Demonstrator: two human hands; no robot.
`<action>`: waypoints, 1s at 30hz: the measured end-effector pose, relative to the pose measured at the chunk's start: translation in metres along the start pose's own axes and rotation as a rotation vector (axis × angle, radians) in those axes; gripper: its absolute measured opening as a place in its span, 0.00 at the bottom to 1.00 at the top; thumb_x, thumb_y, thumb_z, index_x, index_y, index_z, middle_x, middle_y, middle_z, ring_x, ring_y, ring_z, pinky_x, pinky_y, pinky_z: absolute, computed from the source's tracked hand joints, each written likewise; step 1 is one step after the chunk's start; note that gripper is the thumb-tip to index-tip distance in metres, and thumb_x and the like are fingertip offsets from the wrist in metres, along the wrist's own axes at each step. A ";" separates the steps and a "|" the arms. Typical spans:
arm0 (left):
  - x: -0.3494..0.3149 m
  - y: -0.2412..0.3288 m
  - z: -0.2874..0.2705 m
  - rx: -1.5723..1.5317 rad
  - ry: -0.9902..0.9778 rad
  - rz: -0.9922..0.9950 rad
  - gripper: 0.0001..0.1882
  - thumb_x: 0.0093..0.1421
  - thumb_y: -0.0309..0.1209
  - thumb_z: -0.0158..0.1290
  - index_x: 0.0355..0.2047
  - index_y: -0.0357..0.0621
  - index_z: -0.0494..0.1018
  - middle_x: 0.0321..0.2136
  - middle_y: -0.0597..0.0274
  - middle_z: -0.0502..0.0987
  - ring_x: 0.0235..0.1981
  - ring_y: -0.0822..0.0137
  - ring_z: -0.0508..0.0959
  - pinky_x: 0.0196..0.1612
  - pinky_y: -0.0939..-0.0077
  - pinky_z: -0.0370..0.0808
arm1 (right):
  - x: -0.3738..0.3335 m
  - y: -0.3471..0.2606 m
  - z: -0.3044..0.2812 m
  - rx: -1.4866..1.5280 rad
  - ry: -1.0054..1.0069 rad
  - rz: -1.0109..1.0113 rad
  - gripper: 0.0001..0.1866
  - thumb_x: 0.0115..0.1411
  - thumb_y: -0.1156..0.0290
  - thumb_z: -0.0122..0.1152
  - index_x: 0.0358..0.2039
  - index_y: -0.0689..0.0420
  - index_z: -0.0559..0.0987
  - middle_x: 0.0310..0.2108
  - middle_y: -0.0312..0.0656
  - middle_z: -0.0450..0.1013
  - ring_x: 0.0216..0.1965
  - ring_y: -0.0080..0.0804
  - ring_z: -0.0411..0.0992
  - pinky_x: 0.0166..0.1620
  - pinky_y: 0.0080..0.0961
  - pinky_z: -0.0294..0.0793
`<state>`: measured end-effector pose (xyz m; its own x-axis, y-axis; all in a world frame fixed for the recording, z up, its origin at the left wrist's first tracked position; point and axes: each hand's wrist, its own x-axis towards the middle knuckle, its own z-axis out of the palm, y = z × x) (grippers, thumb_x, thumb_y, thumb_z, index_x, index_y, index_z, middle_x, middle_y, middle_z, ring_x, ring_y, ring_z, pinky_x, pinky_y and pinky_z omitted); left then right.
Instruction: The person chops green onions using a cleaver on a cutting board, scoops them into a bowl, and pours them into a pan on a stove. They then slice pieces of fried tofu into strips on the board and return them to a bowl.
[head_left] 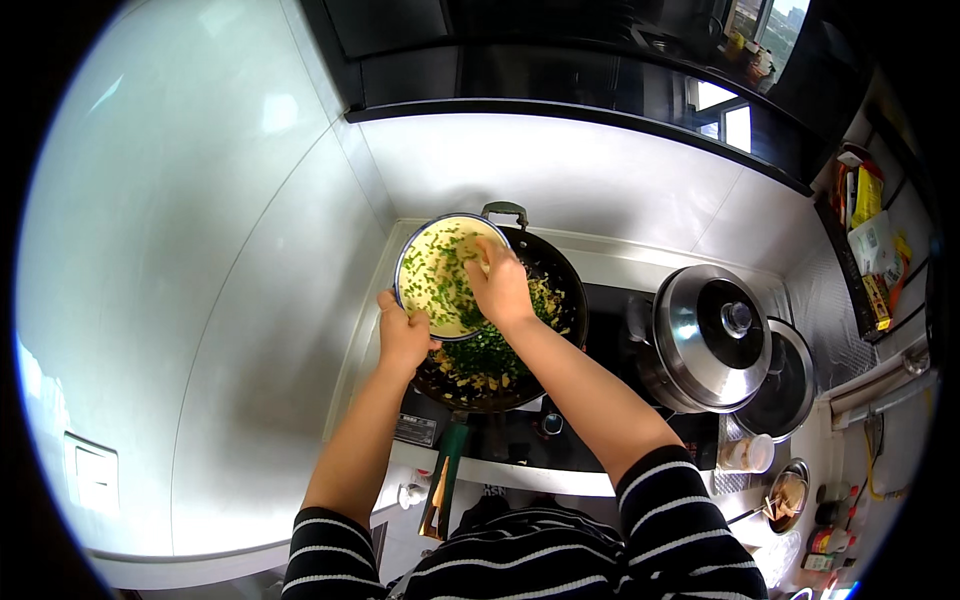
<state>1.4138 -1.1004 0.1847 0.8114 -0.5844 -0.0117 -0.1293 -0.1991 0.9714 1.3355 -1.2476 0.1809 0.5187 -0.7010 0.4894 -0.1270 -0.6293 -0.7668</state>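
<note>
The left hand [405, 337] is pinching the rim of a bowl [409, 276] over the wok [573, 280]; the right hand [502, 289] is probably scraping out chopped greens [471, 318], though blur means I cannot tell whether it is pinching any. The next move is seemingly calling for sweeping clinging ones loose.

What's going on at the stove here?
A person's left hand grips a pale, blue-rimmed bowl partly over a dark pan, while the right hand has its fingers at the bowl's inside. Green bits cling inside the bowl, and a heap of chopped greens lies in the pan over yellowish pieces. To the right stands a lidded steel pot.
</note>
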 end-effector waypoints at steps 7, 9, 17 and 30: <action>-0.004 -0.004 -0.007 0.023 -0.064 -0.026 0.16 0.59 0.19 0.41 0.48 0.35 0.52 0.42 0.45 0.71 0.32 0.61 0.80 0.23 0.74 0.82 | -0.001 -0.021 0.040 0.204 -0.323 -0.352 0.05 0.55 0.72 0.63 0.30 0.61 0.79 0.28 0.48 0.76 0.29 0.47 0.74 0.34 0.35 0.75; -0.003 -0.001 -0.016 0.046 -0.053 -0.029 0.16 0.60 0.19 0.41 0.48 0.35 0.52 0.42 0.46 0.71 0.33 0.60 0.80 0.23 0.74 0.83 | -0.005 -0.008 0.033 -0.044 -0.604 -0.494 0.05 0.53 0.73 0.63 0.28 0.61 0.79 0.27 0.49 0.76 0.28 0.48 0.75 0.34 0.39 0.75; -0.009 -0.002 -0.006 -0.096 -0.072 -0.126 0.17 0.60 0.20 0.41 0.49 0.36 0.53 0.44 0.46 0.70 0.35 0.59 0.80 0.24 0.74 0.83 | 0.016 -0.001 0.040 -0.088 -0.089 -0.550 0.04 0.47 0.79 0.60 0.26 0.60 0.78 0.28 0.47 0.75 0.30 0.46 0.75 0.36 0.36 0.77; -0.008 0.000 -0.011 -0.206 -0.087 -0.174 0.19 0.60 0.21 0.41 0.51 0.38 0.51 0.45 0.47 0.68 0.38 0.59 0.78 0.28 0.70 0.84 | 0.007 -0.006 0.027 -0.012 -0.685 -0.479 0.11 0.51 0.78 0.62 0.36 0.52 0.81 0.31 0.49 0.76 0.32 0.47 0.75 0.38 0.39 0.76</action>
<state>1.4137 -1.0872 0.1876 0.7578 -0.6229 -0.1942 0.1334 -0.1435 0.9806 1.3628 -1.2401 0.1781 0.9175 -0.0001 0.3976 0.2313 -0.8133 -0.5340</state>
